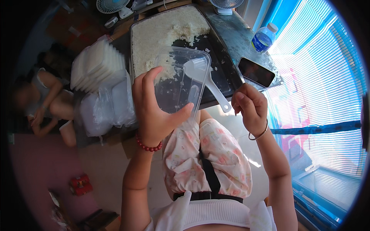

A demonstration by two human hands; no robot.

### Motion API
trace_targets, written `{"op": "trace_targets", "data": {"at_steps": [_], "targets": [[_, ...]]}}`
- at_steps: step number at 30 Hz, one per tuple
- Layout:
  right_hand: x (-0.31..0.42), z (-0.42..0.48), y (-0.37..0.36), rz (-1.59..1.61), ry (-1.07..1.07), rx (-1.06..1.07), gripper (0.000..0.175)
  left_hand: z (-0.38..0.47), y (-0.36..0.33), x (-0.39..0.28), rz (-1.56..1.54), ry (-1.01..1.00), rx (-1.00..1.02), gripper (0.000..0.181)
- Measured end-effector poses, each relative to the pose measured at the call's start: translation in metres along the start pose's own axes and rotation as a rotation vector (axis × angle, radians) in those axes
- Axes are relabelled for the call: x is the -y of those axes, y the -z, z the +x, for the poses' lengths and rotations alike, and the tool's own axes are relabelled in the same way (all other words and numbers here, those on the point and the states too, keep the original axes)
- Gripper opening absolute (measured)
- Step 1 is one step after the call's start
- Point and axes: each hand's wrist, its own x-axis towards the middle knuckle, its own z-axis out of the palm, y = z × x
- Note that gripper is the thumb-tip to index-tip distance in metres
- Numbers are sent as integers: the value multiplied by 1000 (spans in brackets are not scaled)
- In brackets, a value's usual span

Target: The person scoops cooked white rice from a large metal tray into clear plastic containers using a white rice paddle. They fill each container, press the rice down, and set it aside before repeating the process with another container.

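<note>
My left hand (pixel 156 106) grips a clear rectangular plastic container (pixel 173 99) and holds it above the near part of a dark tray (pixel 221 82). White grains, which look like cooked rice (pixel 156 31), cover much of that tray, while its right side is mostly bare with loose clumps. A white plastic scoop (pixel 215 91) rests there, its bowl partly seen through the container and its handle reaching past the tray's near edge. Just right of that handle, my right hand (pixel 251 105) has its fingers curled, apart from the scoop, with nothing visible in them.
Stacked clear plastic lids or containers (pixel 98 63) and plastic-bagged ones (pixel 112 101) stand left of the tray. A phone (pixel 256 71) and a labelled bottle (pixel 264 37) are at the right. Fans (pixel 227 3) stand behind. Another person (pixel 52 95) sits at far left.
</note>
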Motion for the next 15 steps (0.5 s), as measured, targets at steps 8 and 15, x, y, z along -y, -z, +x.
{"op": "trace_targets", "data": {"at_steps": [8, 15], "targets": [[-109, -161, 88, -739, -636, 110, 36, -46, 6, 46, -880, 546, 10, 77], [-171, -248, 139, -784, -1555, 420, 63, -83, -4, 53, -1774, 946, -45, 92]]}}
